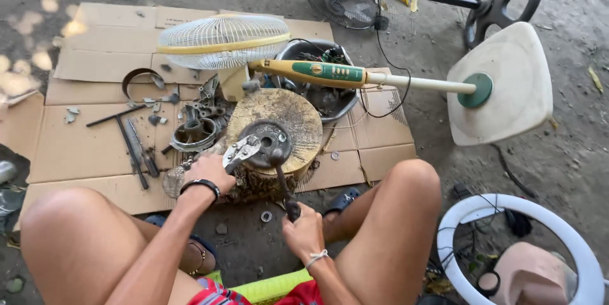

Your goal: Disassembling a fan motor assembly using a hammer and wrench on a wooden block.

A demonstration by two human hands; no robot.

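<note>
Fingers of the left hand clench pliers that pin a round metal part flat on the wood stump, steadying it; the right hand grips a hammer whose head rests on that part

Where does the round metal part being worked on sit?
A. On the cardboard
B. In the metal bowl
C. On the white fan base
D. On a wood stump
D: the metal part lies on top of the wood stump, with the left hand gripping pliers against it.
</note>
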